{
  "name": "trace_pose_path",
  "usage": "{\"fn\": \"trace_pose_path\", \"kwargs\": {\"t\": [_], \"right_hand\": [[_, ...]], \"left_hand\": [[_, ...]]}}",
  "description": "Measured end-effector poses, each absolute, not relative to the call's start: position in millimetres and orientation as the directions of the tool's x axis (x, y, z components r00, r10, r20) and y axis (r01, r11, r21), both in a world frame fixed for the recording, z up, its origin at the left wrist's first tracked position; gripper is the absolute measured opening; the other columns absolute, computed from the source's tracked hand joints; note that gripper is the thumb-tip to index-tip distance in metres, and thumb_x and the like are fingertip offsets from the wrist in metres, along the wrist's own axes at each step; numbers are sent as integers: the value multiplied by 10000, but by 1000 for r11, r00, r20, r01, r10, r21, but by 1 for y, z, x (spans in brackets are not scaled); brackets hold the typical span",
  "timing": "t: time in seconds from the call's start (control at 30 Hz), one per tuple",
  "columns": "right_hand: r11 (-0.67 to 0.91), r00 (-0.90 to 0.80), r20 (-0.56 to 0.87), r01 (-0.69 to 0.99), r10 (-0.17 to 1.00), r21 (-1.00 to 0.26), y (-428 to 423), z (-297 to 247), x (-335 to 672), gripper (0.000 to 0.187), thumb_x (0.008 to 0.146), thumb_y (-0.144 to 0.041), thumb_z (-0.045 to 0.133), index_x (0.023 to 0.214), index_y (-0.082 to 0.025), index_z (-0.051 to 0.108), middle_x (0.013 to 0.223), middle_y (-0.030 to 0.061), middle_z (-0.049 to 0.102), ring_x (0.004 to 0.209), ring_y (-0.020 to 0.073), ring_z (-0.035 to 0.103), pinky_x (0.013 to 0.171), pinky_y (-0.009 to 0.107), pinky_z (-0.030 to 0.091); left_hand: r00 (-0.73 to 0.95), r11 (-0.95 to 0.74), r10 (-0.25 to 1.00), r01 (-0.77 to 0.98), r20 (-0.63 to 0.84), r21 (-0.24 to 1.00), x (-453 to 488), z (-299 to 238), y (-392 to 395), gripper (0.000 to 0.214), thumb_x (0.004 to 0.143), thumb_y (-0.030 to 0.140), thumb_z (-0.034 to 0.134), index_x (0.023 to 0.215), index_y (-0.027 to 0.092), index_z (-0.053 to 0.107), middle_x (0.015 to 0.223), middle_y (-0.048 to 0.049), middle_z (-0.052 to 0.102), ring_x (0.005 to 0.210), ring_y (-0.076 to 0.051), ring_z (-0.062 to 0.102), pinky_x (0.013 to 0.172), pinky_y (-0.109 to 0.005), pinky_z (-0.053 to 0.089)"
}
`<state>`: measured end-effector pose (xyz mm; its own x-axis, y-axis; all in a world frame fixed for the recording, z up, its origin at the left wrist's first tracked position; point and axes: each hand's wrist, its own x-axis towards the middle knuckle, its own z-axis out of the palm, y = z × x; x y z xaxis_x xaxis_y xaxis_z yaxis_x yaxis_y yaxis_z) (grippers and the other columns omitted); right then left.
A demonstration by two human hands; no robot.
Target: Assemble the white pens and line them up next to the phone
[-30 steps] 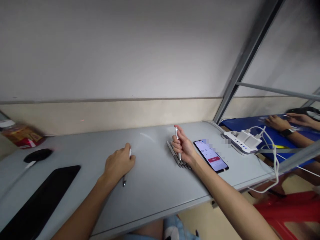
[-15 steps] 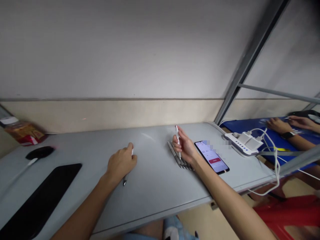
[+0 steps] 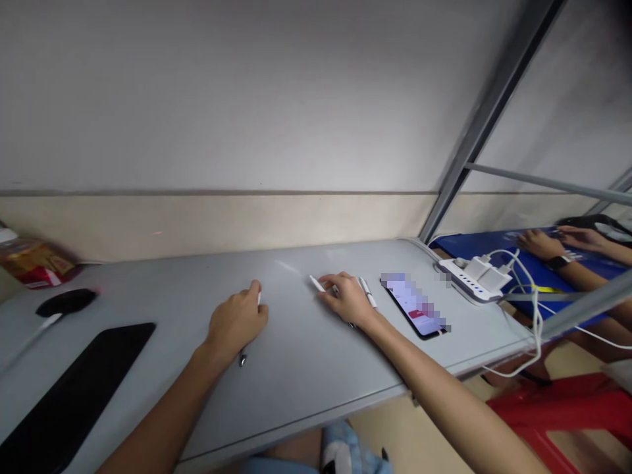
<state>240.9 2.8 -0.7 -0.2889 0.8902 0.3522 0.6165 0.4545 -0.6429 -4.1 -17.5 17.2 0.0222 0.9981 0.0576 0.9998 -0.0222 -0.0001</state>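
Note:
My left hand (image 3: 237, 322) rests on the grey desk, closed around a white pen (image 3: 259, 298) whose silver tip sticks out below the palm. Low over the desk, my right hand (image 3: 347, 299) has thumb and fingers on another white pen (image 3: 316, 284), its white end pointing up and left. More white pens (image 3: 368, 293) lie beside and partly under my right hand, which hides most of the group.
A phone (image 3: 413, 306) with a lit screen lies right of the pens, near a white power strip (image 3: 471, 280) with cables. Leftward are a black mat (image 3: 79, 395), a dark round object (image 3: 66, 303) and a jar (image 3: 37, 263). Another person's hands (image 3: 543, 243) are at the far right.
My right hand has come down and left, and its pen has gone from upright to nearly flat by the desk. My left hand keeps its pen in place.

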Motion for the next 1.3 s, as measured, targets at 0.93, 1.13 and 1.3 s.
{"fn": "trace_pose_path", "kwargs": {"t": [0.93,1.13,1.3], "right_hand": [[333,-244,294,891,924,-308,4,0,254,393,754,-338,701,1136,-269,640,1214,103,512,1104,293,392,887,439,274],[335,-236,299,877,925,-345,2,1,253,454,746,-421,714,1165,-276,620,1212,103,510,1092,295,398,880,439,288],[398,-258,342,801,903,-447,-3,10,250,446,771,-418,702,1183,-277,608,1197,100,527,1087,277,430,889,424,318]], "left_hand": [[19,-21,998,999,55,35,-3,17,-17,336,852,285,350,1134,184,502,968,-118,683,821,-273,646,623,-331,426],[22,-29,996,996,91,80,-2,19,-18,297,856,292,372,1101,190,506,971,-96,672,794,-247,633,623,-317,418],[159,-228,959,923,233,311,4,17,-18,195,861,305,437,998,195,519,829,-35,633,726,-184,594,672,-301,442]]}}
